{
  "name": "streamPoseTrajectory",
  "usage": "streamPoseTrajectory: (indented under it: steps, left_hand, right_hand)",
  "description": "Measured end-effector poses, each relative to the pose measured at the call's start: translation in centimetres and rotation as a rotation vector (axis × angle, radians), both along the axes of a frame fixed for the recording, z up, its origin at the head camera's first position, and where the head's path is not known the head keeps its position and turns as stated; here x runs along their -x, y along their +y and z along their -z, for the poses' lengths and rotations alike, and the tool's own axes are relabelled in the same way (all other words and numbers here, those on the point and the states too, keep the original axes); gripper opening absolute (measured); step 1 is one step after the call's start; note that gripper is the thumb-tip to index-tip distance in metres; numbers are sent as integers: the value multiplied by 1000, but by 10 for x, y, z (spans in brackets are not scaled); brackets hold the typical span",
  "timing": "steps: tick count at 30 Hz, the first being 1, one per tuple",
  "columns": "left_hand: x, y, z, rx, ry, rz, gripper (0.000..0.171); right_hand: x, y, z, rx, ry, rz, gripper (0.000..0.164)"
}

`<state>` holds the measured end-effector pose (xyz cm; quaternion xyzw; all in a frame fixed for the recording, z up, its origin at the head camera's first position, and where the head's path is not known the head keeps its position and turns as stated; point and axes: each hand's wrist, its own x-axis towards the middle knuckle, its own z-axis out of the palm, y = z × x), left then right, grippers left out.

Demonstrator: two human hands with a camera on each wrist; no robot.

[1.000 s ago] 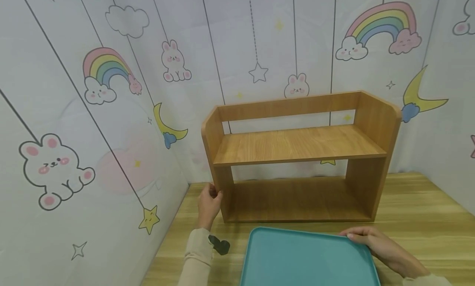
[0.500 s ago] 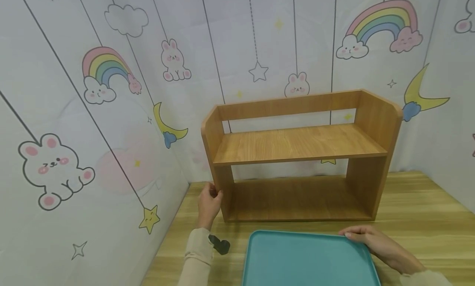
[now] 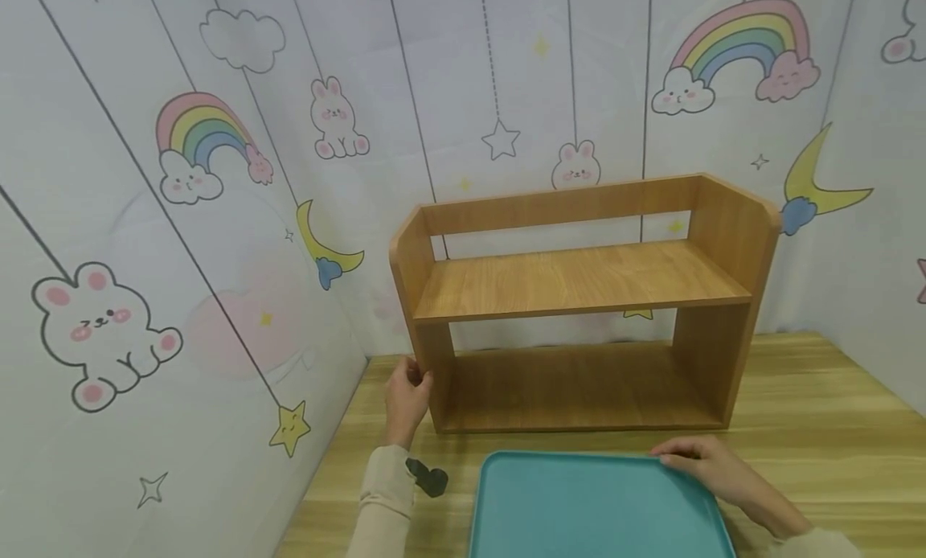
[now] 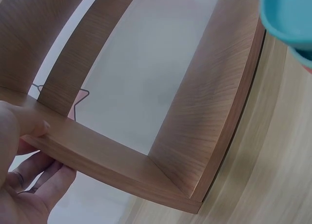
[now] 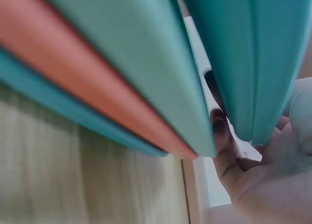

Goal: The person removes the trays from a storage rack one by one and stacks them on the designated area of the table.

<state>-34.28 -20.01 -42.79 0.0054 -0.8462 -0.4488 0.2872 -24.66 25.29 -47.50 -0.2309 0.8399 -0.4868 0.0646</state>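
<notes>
A two-tier wooden desk shelf (image 3: 579,281) stands on the table. My left hand (image 3: 407,397) grips the front edge of its left side panel; in the left wrist view the thumb lies on one face of the panel (image 4: 107,155) and the fingers on the other. In front of the shelf, my right hand (image 3: 712,469) holds the far right corner of a teal tray (image 3: 593,506). The right wrist view shows this teal tray (image 5: 253,63) raised at a gap above a light green tray (image 5: 141,53), an orange tray (image 5: 87,72) and another teal tray (image 5: 97,126), stacked.
The wood-grain table (image 3: 817,413) extends right of the shelf. A white cloth wall (image 3: 217,429) printed with rabbits, rainbows and stars encloses the back and sides. A dark wrist-worn device (image 3: 428,477) sticks out from the left sleeve.
My right hand has shifted slightly left with the tray, whose far left corner has dropped a little in the head view. My left hand stays on the shelf panel.
</notes>
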Motion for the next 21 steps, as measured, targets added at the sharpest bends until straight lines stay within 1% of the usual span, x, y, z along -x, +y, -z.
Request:
streamPoseTrajectory:
  steps: [3,4,6,11,13,15,16,18,19,20,21]
  left_hand:
    - [0,0,1,4,-12,-2,12]
    - [-1,0,1,7,-16,-2,12]
    - [-1,0,3,12,-24,-5,11]
    - [-1,2,3,25,-4,-28,11]
    - [-3,3,1,31,0,-40,11]
    - [-7,5,-1,57,-21,-50,10]
    - [-11,7,-3,80,-52,-53,14]
    - [-23,12,-8,148,-165,-62,31]
    - [-31,15,-10,196,-222,-64,40]
    - [-38,18,-12,243,-278,-68,47]
    - [-46,22,-14,298,-317,-68,55]
  right_hand:
    - [0,-2,5,-18,66,4,27]
    - [0,-3,7,-19,66,13,26]
    - [-1,-4,10,-23,101,20,25]
    - [-1,-5,13,-41,80,50,26]
    - [1,-5,11,-30,56,40,28]
    - [3,-2,5,-1,70,3,30]
    - [3,0,0,1,68,-5,31]
    - [2,3,-13,-9,77,12,34]
    - [0,4,-21,-25,107,37,34]
    - [-3,3,-29,-53,119,75,36]
    - [-7,-1,-37,-96,148,130,37]
